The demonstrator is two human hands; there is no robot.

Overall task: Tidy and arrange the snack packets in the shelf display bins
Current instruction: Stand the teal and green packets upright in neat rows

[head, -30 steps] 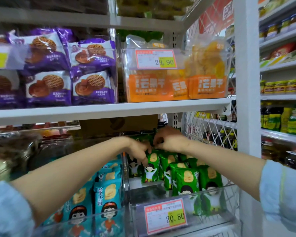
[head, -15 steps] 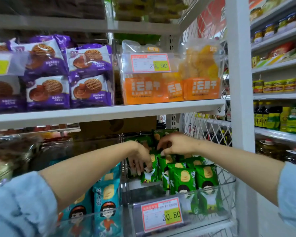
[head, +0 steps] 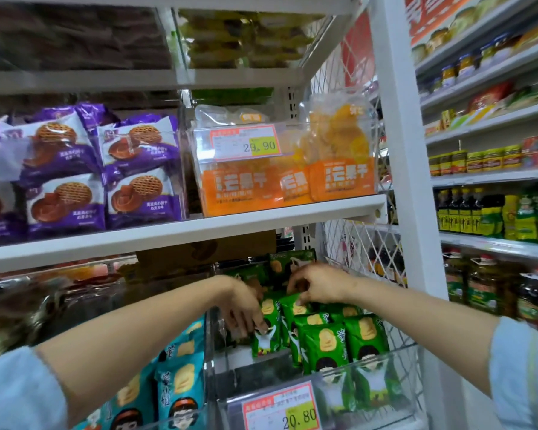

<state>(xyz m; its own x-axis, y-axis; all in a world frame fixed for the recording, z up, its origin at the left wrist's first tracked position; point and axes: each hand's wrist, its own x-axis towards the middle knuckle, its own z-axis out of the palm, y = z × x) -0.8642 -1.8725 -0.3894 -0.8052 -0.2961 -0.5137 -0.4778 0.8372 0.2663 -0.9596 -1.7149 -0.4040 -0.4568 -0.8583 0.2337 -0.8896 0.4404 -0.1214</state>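
Here, green packets [head: 323, 342] stand upright in rows in the clear bin [head: 401, 386] at the right end of the lower shelf. Left hand [head: 244, 307]: grip curled over the leftmost packet [head: 266, 336], beside the bin's left wall. Right hand [head: 319, 283]: grip pinching the top edge of a rear packet [head: 295, 305]. Open floor shows in the bin's front left corner. Shelf board [head: 199, 232] limits headroom above both hands. Wire mesh [head: 354, 243] closes the right side. A cardboard box [head: 205, 252] sits behind. Blue packets [head: 180, 383] fill the neighbouring bin on the left. A price tag [head: 284, 411] hangs on the front wall.
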